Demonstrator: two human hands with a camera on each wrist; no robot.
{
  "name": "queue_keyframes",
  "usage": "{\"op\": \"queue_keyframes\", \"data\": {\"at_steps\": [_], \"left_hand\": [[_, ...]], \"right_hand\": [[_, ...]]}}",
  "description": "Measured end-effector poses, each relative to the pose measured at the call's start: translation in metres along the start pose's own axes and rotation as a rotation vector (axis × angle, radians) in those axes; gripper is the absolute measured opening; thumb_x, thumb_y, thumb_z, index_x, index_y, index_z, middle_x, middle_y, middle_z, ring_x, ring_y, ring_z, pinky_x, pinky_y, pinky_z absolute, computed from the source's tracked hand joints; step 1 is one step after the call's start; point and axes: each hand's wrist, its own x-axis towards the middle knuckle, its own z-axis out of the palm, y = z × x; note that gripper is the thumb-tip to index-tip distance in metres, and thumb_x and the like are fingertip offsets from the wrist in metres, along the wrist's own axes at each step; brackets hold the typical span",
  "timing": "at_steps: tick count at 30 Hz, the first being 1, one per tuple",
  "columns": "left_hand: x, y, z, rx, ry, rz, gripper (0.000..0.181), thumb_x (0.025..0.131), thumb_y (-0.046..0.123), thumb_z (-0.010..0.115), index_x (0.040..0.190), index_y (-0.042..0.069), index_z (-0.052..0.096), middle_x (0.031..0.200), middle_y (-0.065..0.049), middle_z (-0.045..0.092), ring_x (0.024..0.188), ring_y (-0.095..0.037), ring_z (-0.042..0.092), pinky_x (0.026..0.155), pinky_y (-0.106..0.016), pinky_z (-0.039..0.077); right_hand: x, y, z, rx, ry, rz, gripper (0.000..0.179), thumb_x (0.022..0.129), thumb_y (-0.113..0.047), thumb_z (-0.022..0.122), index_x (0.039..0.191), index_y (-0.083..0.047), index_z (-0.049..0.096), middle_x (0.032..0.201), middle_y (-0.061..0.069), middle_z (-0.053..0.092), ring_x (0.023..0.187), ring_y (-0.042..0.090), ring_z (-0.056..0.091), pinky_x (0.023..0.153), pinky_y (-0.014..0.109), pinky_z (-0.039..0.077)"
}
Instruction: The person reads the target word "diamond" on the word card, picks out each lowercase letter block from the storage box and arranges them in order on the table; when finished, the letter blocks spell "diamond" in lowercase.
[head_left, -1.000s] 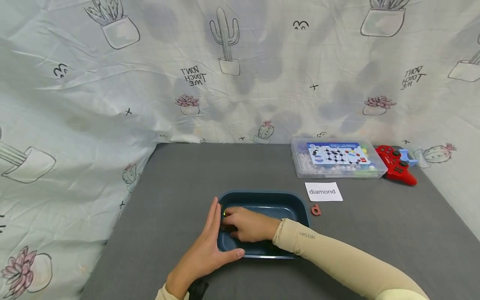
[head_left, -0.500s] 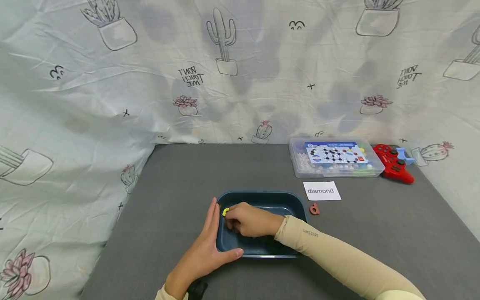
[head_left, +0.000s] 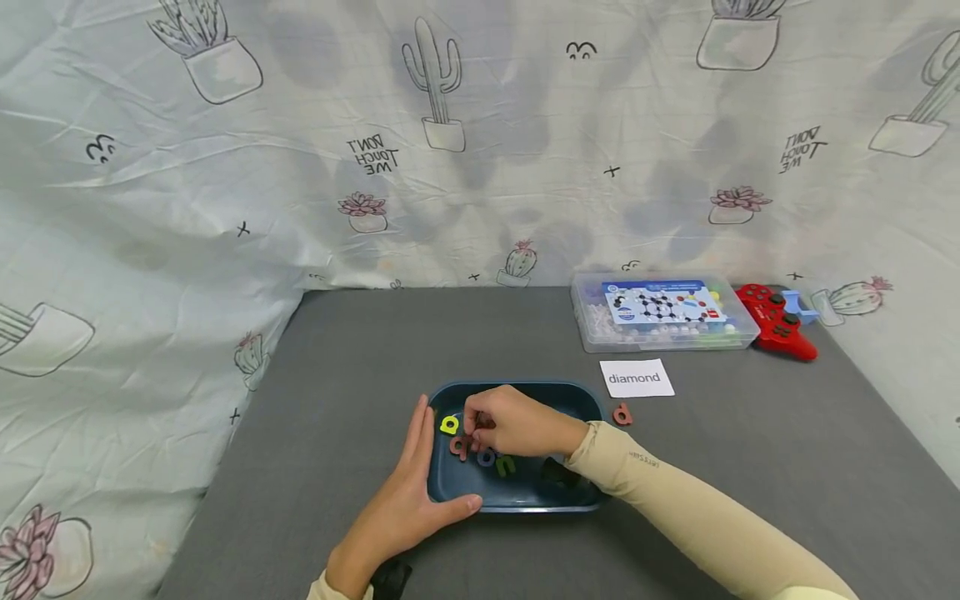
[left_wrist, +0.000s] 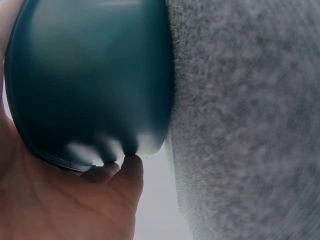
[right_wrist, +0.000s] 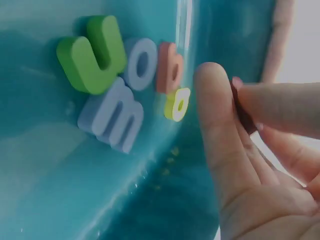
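Note:
My left hand (head_left: 408,492) rests against the left end of a dark blue tray (head_left: 532,510), fingers straight along its outer side, thumb at the front rim. Over the tray, my right hand (head_left: 517,421) pinches a small dark red piece (right_wrist: 244,115) between thumb and finger; its shape is mostly hidden. Beneath, on the tray floor, lie a yellow letter (right_wrist: 171,111), a reddish letter (right_wrist: 163,72), a blue o (right_wrist: 129,70), a green n-shaped letter (right_wrist: 77,65) and a blue m (right_wrist: 102,112). The left wrist view shows fingertips touching the tray's outer wall.
Right of the tray lie a red letter d (head_left: 622,415) and a white card reading "diamond" (head_left: 637,379). Behind them are a clear plastic box (head_left: 592,337), a red game controller (head_left: 776,325) and a light blue piece (head_left: 798,308). A printed curtain hangs behind the grey table (head_left: 360,350).
My right hand has drawn back to the right from the tray's left end, uncovering several letters. My left hand stays at the tray. The head view has shifted slightly.

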Motion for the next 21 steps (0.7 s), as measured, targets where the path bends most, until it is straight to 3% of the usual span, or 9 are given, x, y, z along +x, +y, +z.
{"op": "queue_keyframes", "data": {"at_steps": [5,10,16,21], "left_hand": [[-0.001,0.001,0.000,0.019,0.009,0.006,0.129,0.089,0.053,0.085,0.173,0.017,-0.007,0.177,0.007,-0.021,0.162,-0.032,0.007,0.120,-0.069,0.025],[-0.001,0.000,0.001,0.023,0.014,0.001,0.130,0.089,0.054,0.085,0.173,0.018,-0.007,0.177,0.007,-0.021,0.162,-0.033,0.006,0.119,-0.070,0.025],[0.001,0.000,0.001,0.028,0.013,-0.001,0.130,0.089,0.054,0.085,0.173,0.017,-0.007,0.177,0.005,-0.021,0.162,-0.033,0.005,0.119,-0.071,0.023],[0.001,0.001,0.002,0.034,0.016,-0.006,0.131,0.088,0.056,0.085,0.173,0.017,-0.007,0.177,0.006,-0.021,0.162,-0.034,0.006,0.119,-0.072,0.023]], "right_hand": [[-0.009,0.001,-0.010,0.157,0.011,0.053,0.009,0.104,0.009,0.060,0.101,0.003,0.065,0.090,0.008,0.076,0.082,0.023,0.077,0.077,0.036,0.064],[-0.017,0.004,-0.017,0.183,0.032,0.061,0.018,0.106,0.008,0.056,0.110,0.008,0.073,0.097,0.011,0.077,0.087,0.026,0.077,0.081,0.041,0.063],[-0.028,0.004,-0.024,0.251,0.076,0.067,0.021,0.106,0.007,0.055,0.110,0.011,0.075,0.097,0.010,0.078,0.090,0.035,0.077,0.085,0.050,0.062],[-0.036,0.006,-0.030,0.339,0.103,0.080,0.027,0.108,0.006,0.051,0.126,0.015,0.070,0.116,0.020,0.076,0.107,0.037,0.075,0.094,0.045,0.060]]}}
